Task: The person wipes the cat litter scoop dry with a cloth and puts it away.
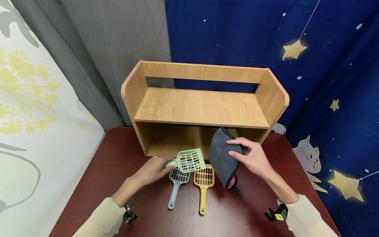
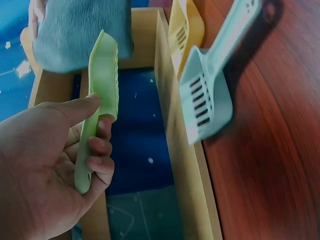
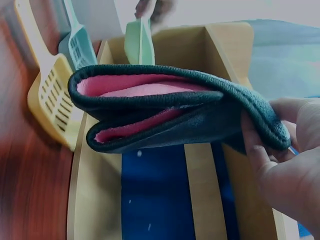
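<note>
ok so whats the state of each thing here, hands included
green scoop: lifted off the table, handle gripped by the left hand
grey cloth: folded, pink inside, held up by the right hand
blue scoop: lying flat on the table
yellow scoop: lying flat beside it
wooden shelf: upright, both levels bare

Left hand (image 1: 152,169) grips green scoop (image 1: 189,160); right hand (image 1: 251,158) pinches grey cloth (image 1: 222,158).

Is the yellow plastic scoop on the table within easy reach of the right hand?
Probably not yet: the right hand holds a folded grey cloth, though the yellow scoop lies uncovered just beside it.
</note>
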The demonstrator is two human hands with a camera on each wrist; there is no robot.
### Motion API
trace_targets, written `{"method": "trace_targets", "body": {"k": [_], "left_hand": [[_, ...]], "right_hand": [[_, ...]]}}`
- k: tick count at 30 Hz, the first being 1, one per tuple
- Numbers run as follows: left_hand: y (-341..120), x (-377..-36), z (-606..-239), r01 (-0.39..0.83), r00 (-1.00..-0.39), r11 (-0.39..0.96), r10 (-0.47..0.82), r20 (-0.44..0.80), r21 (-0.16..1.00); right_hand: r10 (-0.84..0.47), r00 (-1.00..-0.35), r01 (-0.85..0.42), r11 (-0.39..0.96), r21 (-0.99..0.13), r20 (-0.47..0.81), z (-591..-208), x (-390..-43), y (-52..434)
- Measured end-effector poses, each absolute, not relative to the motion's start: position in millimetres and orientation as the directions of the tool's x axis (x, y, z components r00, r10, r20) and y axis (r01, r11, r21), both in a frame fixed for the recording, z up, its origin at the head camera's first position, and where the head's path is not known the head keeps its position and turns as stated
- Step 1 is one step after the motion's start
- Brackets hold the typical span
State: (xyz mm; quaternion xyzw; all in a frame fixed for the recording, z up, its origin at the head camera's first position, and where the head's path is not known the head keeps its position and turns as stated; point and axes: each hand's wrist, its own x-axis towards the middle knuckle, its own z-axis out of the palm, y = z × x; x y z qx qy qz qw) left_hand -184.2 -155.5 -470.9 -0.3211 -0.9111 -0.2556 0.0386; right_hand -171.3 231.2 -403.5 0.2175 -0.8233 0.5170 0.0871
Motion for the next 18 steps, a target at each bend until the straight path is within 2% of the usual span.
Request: {"method": "trace_targets", "body": {"k": [12,18], "left_hand": [[-118,-184,-465,0.668,-0.737,0.621,0.628,0.250,0.411],[-103,-182,-461,0.686,-0.721,0.599,0.634,0.278,0.413]], "right_hand": [[-0.284,-0.904,-0.418,0.427,-0.801,0.320,-412,-177,171],[-0.289,-0.929,-0.356,0.535,-0.766,0.231,-426,-175,143]]}}
